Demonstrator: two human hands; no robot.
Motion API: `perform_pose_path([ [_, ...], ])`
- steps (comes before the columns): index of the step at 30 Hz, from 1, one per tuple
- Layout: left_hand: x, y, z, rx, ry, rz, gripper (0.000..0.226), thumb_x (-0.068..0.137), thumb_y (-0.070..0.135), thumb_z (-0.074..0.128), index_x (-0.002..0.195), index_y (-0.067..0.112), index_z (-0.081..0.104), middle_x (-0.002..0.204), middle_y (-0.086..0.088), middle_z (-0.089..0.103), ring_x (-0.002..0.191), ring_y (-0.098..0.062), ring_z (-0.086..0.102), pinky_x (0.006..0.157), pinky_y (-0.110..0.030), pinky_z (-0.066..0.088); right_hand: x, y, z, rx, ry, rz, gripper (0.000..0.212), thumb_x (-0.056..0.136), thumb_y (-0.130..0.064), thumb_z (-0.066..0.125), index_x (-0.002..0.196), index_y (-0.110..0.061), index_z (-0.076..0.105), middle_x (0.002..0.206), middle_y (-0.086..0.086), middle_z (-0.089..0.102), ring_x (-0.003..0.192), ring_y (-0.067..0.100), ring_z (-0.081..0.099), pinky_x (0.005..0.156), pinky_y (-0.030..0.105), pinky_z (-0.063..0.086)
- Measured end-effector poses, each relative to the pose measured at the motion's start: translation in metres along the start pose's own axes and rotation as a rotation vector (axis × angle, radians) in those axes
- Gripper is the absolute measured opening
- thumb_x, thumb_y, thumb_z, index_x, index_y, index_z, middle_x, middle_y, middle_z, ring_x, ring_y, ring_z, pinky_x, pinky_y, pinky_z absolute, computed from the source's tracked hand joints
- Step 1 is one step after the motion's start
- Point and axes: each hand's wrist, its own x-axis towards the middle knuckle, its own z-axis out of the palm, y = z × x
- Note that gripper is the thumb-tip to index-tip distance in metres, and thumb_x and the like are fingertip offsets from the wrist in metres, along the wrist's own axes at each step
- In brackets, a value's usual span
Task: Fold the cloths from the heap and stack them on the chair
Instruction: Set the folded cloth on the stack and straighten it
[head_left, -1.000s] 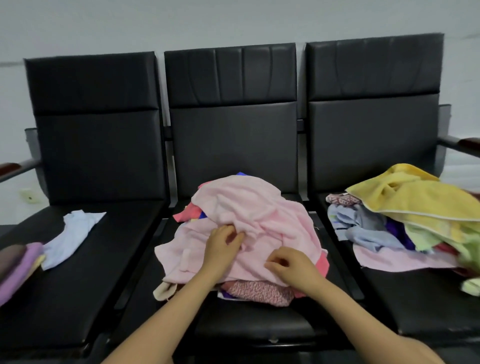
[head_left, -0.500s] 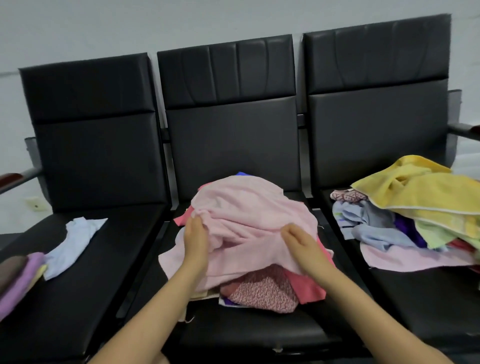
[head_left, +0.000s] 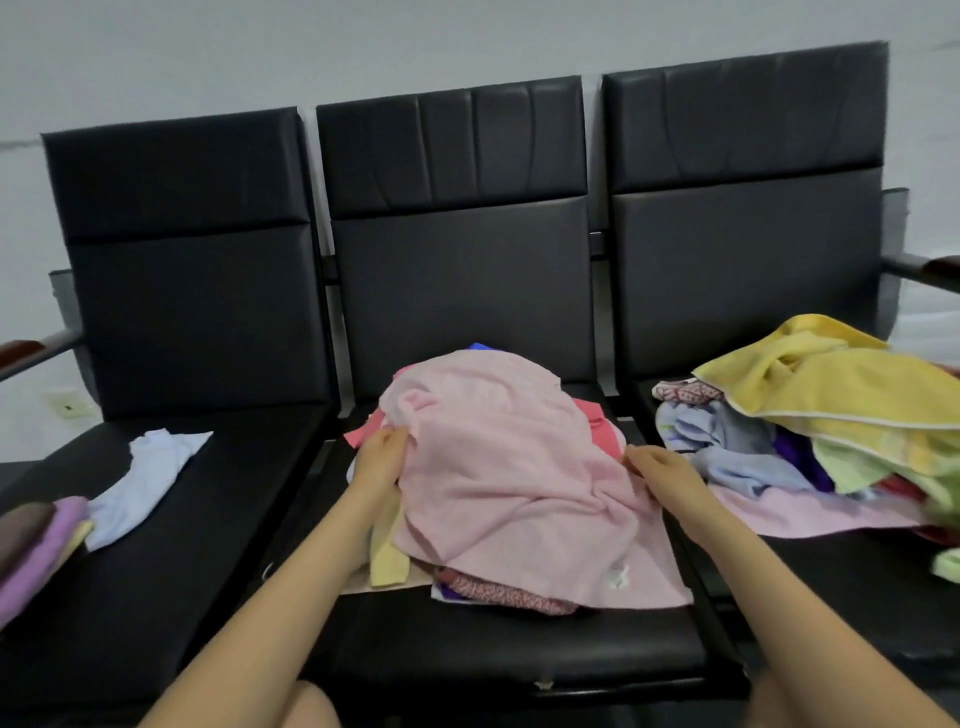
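**A waiting area with bench seating**

Three joined black padded seats (head_left: 457, 291) stand in a row against a plain pale wall (head_left: 311, 47), with a wood-capped armrest (head_left: 930, 267) at the right end of the row, as in a waiting room or office corridor.

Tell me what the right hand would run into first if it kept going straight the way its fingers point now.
The right hand points up and left, its fingertips already at the edge of the pink towel on the middle seat. Going on, it would likely push straight into that towel; depth is hard to judge.
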Motion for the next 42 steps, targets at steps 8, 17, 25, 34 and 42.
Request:
perform_pose_path([
  [8, -0.032, -0.033, -0.005, 0.126, -0.179, -0.025, 0.046, 0.088, 0.054, 0.059, 0.107, 0.012, 0.065, 0.105, -0.007, 0.065, 0.095, -0.023, 0.061, 0.081, -0.039, 0.049, -0.014, 0.012, -0.008, -0.273, -0.150, -0.094, 0.038, 0.081, -0.048, 0.071, 0.108, -0.026, 0.055, 0.100, -0.009, 0.062, 0.088, 0.008, 0.060, 0.064, 0.021, 0.044],
  [17, -0.059, -0.036, -0.012, 0.173, -0.269, 0.165, 0.038, 0.086, 0.046, 0.064, 0.109, 0.017, 0.065, 0.111, 0.002, 0.066, 0.104, -0.015, 0.061, 0.082, -0.029, 0.049, -0.022, 0.003, -0.005, -0.064, -0.132, -0.096, 0.019, 0.086, -0.027, 0.069, 0.101, -0.016, 0.066, 0.103, 0.016, 0.068, 0.084, 0.022, 0.060, 0.068, 0.033, 0.043],
  [25, -0.047, -0.022, -0.042, -0.727, -0.310, -0.162, 0.036, 0.088, 0.010, 0.060, 0.123, 0.005, 0.063, 0.122, -0.018, 0.064, 0.104, -0.027, 0.063, 0.078, -0.035, 0.054, -0.023, -0.025, -0.003, 0.621, -0.399, 0.006, 0.028, 0.091, -0.018, 0.056, 0.113, -0.004, 0.066, 0.111, 0.016, 0.070, 0.100, 0.024, 0.067, 0.089, 0.036, 0.053],
  [34, -0.031, -0.050, -0.054, -0.254, -0.126, -0.195, 0.033, 0.091, 0.024, 0.066, 0.119, 0.007, 0.064, 0.114, -0.014, 0.068, 0.104, -0.030, 0.065, 0.093, -0.046, 0.052, 0.023, 0.017, 0.023, 0.026, 0.057, 0.030, 0.030, 0.090, -0.016, 0.061, 0.119, -0.009, 0.061, 0.113, 0.008, 0.062, 0.096, 0.020, 0.055, 0.077, 0.030, 0.041],
  [42, -0.016, -0.062, -0.045, -0.040, 0.010, -0.113, 0.036, 0.086, 0.033, 0.069, 0.114, 0.013, 0.056, 0.111, -0.008, 0.062, 0.101, -0.026, 0.061, 0.088, -0.047, 0.053, -0.017, -0.004, 0.045, -0.457, 0.175, -0.696, 0.030, 0.078, -0.030, 0.071, 0.103, -0.014, 0.066, 0.102, 0.003, 0.061, 0.101, 0.022, 0.051, 0.087, 0.037, 0.041],
])
